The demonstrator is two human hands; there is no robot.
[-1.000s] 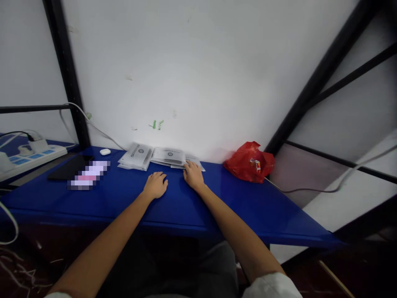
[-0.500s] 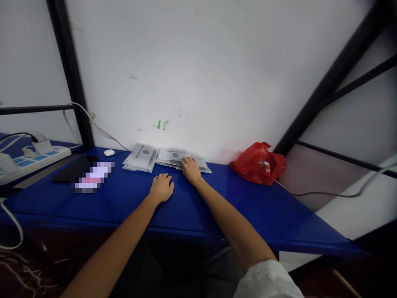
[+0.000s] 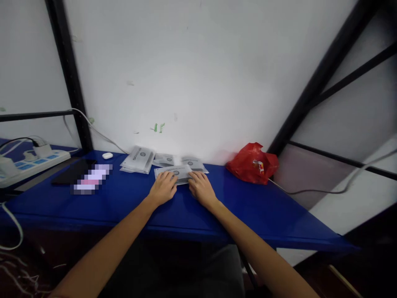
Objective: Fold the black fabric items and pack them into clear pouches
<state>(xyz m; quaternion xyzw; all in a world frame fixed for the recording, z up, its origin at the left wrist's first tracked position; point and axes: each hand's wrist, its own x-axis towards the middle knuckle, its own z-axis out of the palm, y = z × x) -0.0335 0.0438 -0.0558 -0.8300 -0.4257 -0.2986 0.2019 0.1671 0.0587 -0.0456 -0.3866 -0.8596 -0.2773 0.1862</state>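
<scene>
A frosted plastic pouch (image 3: 182, 169) with dark printing and a round logo lies a little in front of the others near the wall. My left hand (image 3: 163, 189) has its curled fingers over the pouch's near left part. On the pouch's right end, my right hand (image 3: 202, 189) grips with bent fingers; its thumb is hidden. Behind are more printed pouches: a stack (image 3: 141, 159) at the left, one (image 3: 164, 159) in the middle and another (image 3: 196, 163) at the right, by the wall.
A crumpled red plastic bag (image 3: 252, 164) sits on the blue table (image 3: 235, 211) at the right. To the left are a white earbud case (image 3: 107, 155), a dark flat tablet-like object (image 3: 70, 173), a blurred-out phone-like item and a power strip (image 3: 40, 161) with plugs. Black rack posts (image 3: 70, 74) frame both sides.
One pouch has come away from the row toward me, drawn by my right hand. My left hand has moved slightly forward onto it, and both hands now hold it.
</scene>
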